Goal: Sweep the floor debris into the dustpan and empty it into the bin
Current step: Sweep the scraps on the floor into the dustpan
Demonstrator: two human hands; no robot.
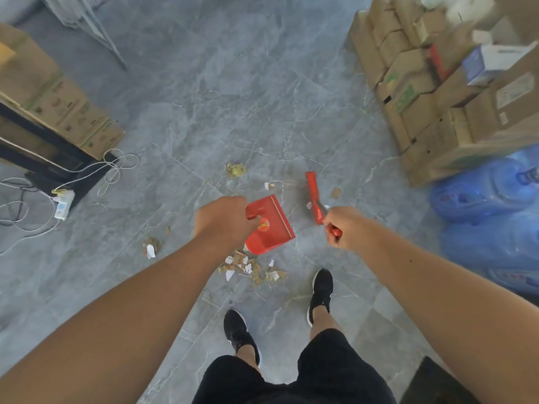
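Gripping the red dustpan by its handle in my left hand, right hand curled round the red hand brush, heap of torn paper and cardboard scraps on the grey tile floor between pan and my black shoes.

Grey veined tile floor, stacked cardboard boxes on the right, blue water jugs just beside them, long carton on a black stand at left, white power strip and looping cables near its foot, blurred pale frame, perhaps a rack, top left
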